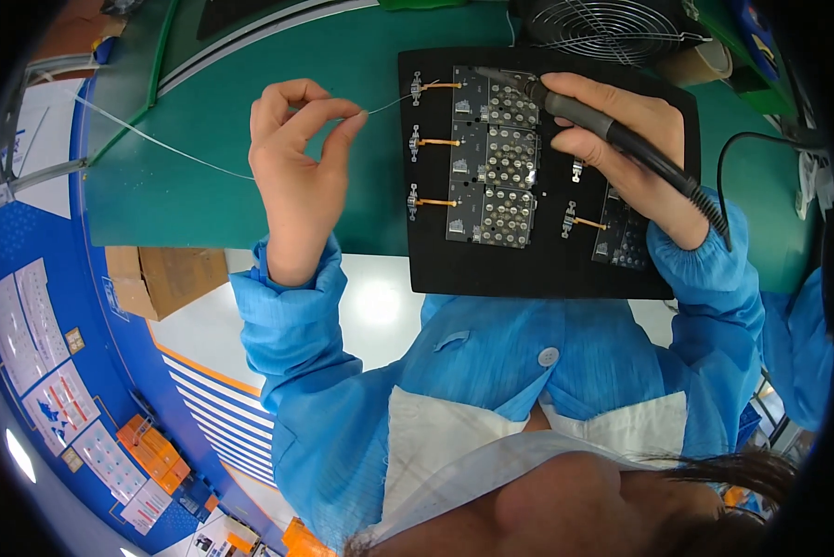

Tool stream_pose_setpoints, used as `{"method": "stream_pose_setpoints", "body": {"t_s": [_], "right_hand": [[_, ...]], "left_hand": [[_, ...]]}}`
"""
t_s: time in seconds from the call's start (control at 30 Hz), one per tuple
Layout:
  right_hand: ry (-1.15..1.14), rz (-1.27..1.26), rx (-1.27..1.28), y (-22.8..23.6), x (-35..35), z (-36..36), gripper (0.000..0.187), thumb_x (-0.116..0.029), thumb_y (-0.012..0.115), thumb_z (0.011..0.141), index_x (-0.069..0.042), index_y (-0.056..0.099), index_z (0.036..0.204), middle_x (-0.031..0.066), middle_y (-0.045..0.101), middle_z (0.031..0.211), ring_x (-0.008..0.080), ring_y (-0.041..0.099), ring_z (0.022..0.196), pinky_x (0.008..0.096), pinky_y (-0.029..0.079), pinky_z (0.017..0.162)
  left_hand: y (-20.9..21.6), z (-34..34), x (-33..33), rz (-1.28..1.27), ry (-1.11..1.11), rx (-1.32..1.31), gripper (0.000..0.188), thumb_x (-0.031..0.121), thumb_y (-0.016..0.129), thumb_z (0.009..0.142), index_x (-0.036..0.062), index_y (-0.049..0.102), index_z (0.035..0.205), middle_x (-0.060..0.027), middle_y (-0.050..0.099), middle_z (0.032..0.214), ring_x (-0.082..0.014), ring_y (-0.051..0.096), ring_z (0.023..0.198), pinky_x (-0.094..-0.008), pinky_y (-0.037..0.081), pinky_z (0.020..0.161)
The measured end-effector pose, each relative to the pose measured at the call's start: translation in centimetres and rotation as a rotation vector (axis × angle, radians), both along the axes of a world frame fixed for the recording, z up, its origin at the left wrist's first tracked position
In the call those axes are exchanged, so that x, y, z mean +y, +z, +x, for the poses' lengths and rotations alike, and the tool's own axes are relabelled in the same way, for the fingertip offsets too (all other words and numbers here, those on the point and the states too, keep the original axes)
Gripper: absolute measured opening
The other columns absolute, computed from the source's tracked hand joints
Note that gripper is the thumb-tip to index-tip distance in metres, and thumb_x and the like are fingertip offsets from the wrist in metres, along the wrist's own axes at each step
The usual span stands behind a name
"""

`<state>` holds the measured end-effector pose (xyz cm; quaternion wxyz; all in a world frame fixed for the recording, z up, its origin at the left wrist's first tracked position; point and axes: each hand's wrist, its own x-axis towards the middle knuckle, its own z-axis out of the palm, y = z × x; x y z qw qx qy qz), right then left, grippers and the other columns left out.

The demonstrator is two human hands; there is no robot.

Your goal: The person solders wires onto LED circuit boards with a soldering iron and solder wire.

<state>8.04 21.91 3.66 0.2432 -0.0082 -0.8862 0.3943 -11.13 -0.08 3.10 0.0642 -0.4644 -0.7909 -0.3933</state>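
Note:
My left hand (pixel 291 162) is closed, pinching a thin silvery solder wire (pixel 171 155) between thumb and forefinger. The wire's free end points at the upper left corner of a panel of dark circuit boards (pixel 466 153). In my right hand (pixel 626 116) is a soldering iron (pixel 591 119) with a dark grip, its tip lying over the top edge of that panel. Small metal connectors (pixel 416 144) with short orange strips sit along the panel's left side. A second panel (pixel 614 232) lies on the right, partly hidden by my right hand and wrist. Both panels rest on a black tray (pixel 472 274).
The tray lies on a green work mat (pixel 213 111). A fan with a wire guard (pixel 607 28) stands at the back, beside a cardboard tube (pixel 700 63). The iron's black cable (pixel 728 158) loops at the right. A cardboard box (pixel 180 278) sits below the mat's left edge.

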Motion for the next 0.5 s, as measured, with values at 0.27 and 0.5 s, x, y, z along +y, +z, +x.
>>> {"method": "stream_pose_setpoints", "body": {"t_s": [0.27,0.5], "right_hand": [[-0.052,0.017,-0.051,-1.8,-0.6,-0.9,0.027,-0.012,0.071,0.08,-0.002,0.066,0.105,0.0133,0.07,0.087,0.0195,0.069,0.07,0.0249,0.053,0.061],[-0.032,0.022,-0.039,-2.3,-1.0,-1.1,0.025,-0.007,0.07,0.077,0.001,0.067,0.101,0.0148,0.07,0.086,0.022,0.069,0.071,0.0265,0.054,0.062]], "left_hand": [[-1.3,-0.1,0.7,-0.034,-0.047,-0.006,0.012,-0.003,0.071,0.069,0.0038,0.068,0.077,-0.0067,0.055,0.092,-0.0247,0.051,0.086,-0.034,0.043,0.071],[-1.8,-0.4,0.5,-0.032,-0.071,0.009,0.012,-0.003,0.072,0.068,0.0039,0.069,0.078,-0.007,0.055,0.092,-0.0251,0.051,0.086,-0.0343,0.043,0.071]]}}
